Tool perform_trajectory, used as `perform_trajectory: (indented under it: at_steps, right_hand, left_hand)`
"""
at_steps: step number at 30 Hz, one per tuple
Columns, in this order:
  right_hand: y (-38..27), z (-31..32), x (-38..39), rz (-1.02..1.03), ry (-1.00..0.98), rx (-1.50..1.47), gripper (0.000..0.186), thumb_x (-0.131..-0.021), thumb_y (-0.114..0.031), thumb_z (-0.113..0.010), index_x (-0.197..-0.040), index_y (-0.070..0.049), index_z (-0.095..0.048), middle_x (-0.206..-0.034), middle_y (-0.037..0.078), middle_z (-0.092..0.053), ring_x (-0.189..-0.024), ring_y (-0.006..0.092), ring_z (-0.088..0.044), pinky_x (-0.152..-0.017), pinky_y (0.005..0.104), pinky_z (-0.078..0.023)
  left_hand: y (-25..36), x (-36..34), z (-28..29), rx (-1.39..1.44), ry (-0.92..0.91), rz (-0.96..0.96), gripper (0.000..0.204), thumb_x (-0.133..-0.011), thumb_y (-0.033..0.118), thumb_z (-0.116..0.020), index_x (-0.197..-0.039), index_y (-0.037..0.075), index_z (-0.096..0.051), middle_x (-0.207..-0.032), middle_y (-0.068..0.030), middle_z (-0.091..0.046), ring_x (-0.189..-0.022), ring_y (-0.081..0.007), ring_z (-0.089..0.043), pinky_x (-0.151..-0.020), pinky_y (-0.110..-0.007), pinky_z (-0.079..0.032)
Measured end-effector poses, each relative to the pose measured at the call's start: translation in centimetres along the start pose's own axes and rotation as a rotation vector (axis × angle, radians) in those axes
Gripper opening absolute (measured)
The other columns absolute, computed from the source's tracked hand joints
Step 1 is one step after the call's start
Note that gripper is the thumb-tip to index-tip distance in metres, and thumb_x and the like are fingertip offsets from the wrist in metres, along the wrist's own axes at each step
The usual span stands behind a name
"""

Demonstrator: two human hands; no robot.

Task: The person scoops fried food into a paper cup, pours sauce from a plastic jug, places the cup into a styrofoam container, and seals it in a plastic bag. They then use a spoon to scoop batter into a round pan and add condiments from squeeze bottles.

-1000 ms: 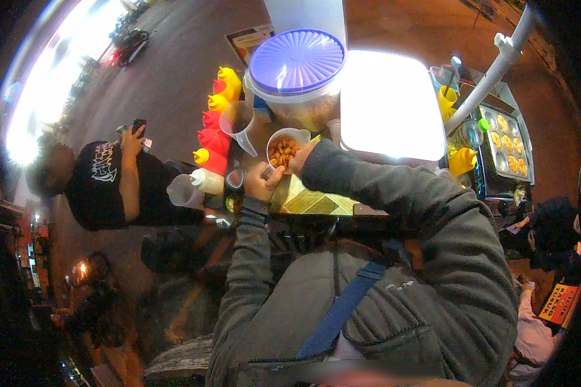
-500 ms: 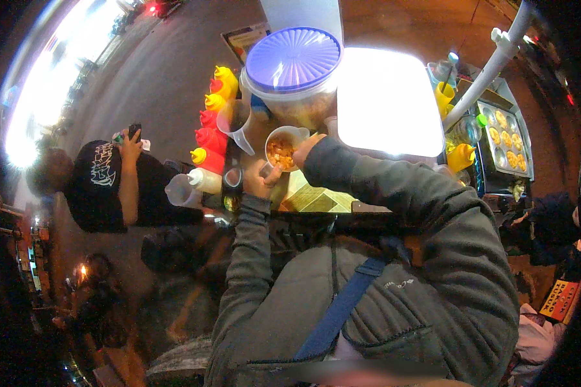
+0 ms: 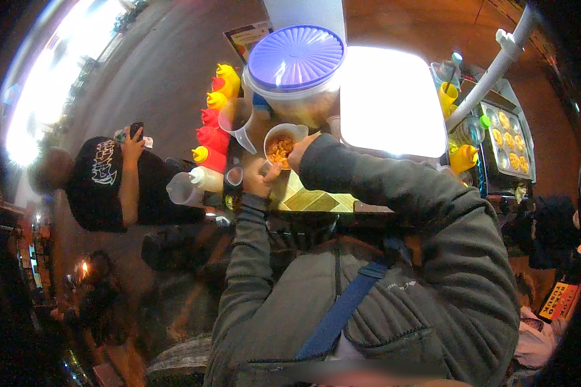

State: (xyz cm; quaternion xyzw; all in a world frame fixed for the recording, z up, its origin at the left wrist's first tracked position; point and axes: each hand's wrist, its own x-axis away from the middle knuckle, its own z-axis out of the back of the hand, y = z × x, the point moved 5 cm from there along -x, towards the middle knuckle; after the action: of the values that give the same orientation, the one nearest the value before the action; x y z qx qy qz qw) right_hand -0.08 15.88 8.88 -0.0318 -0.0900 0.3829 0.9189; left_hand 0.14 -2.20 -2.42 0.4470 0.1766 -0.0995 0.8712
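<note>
A pale measuring-jug-like cup (image 3: pixel 293 131) is tilted above the stall counter, its mouth turned toward me. Orange-coated food pieces (image 3: pixel 279 152) fill its lower part. My left hand (image 3: pixel 258 178) grips the cup from the lower left, thumb at the rim. At the opposite rim is my right hand (image 3: pixel 301 151), its fingers closed and reaching to the food; whatever they hold is hidden. Just beyond the cup stands a big clear tub with a purple ridged lid (image 3: pixel 297 57). Beneath my hands lies a yellowish patterned sheet (image 3: pixel 319 200).
Red and yellow squeeze bottles (image 3: pixel 211 137) line the left side, with a clear funnel (image 3: pixel 239 126) beside them. A bright white panel (image 3: pixel 392 100) stands right of the tub. Farther right are a pan with round yellow food (image 3: pixel 509 142) and a slanting white pole (image 3: pixel 494 68). Someone with a phone (image 3: pixel 136 131) sits left.
My right hand has shifted slightly left and down at the cup's rim. The food pieces inside lie differently. My left hand keeps its hold.
</note>
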Motion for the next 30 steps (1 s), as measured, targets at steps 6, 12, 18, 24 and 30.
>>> perform_trajectory:
  at_steps: [6, 12, 18, 24, 30]
  right_hand:
    - [1.7, 3.1, -1.1, 0.064, 0.204, -0.053, 0.015, -0.075, -0.009, -0.065, -0.087, -0.004, -0.073, -0.078, 0.018, -0.070, -0.072, 0.0335, -0.070, -0.065, 0.0417, -0.058]
    - [1.3, -0.1, -0.3, 0.061, 0.009, 0.083, 0.020, -0.077, -0.018, -0.065, -0.091, -0.009, -0.074, -0.083, 0.015, -0.071, -0.080, 0.0333, -0.071, -0.069, 0.0424, -0.058]
    - [3.3, 0.4, -2.6, -0.007, 0.079, 0.134, 0.022, -0.085, -0.026, -0.061, -0.097, -0.013, -0.074, -0.088, 0.014, -0.072, -0.084, 0.0309, -0.071, -0.071, 0.0434, -0.058]
    - [1.7, -3.1, -1.7, -0.081, -0.045, 0.046, 0.021, -0.082, -0.020, -0.062, -0.091, -0.006, -0.074, -0.085, 0.014, -0.072, -0.082, 0.0319, -0.071, -0.070, 0.0432, -0.058]
    - [3.9, -3.7, -2.7, -0.112, -0.087, -0.129, 0.021, -0.081, -0.019, -0.064, -0.093, -0.006, -0.074, -0.085, 0.017, -0.071, -0.081, 0.0336, -0.070, -0.073, 0.0424, -0.057]
  left_hand:
    - [-0.1, 0.7, 0.1, 0.069, -0.030, 0.080, 0.034, -0.082, 0.036, -0.074, -0.081, 0.003, -0.065, -0.068, -0.0078, -0.060, -0.063, -0.0171, -0.055, -0.059, -0.032, -0.043]
    - [-0.2, 0.2, 0.1, -0.041, -0.032, 0.049, 0.037, -0.081, 0.038, -0.075, -0.079, 0.003, -0.063, -0.067, -0.0076, -0.058, -0.062, -0.0197, -0.054, -0.059, -0.034, -0.043]
    - [-0.3, 0.5, 0.0, -0.076, -0.045, 0.052, 0.037, -0.081, 0.035, -0.075, -0.073, 0.003, -0.058, -0.067, -0.0116, -0.058, -0.061, -0.0236, -0.056, -0.057, -0.036, -0.043]
    - [0.7, 0.8, -0.5, -0.055, -0.033, 0.084, 0.035, -0.082, 0.034, -0.074, -0.072, 0.003, -0.058, -0.064, -0.0114, -0.058, -0.058, -0.0233, -0.056, -0.055, -0.036, -0.044]
    - [1.2, 0.3, -0.4, 0.034, -0.045, 0.115, 0.037, -0.081, 0.037, -0.074, -0.073, 0.004, -0.060, -0.061, -0.0099, -0.057, -0.056, -0.0202, -0.054, -0.055, -0.034, -0.043]
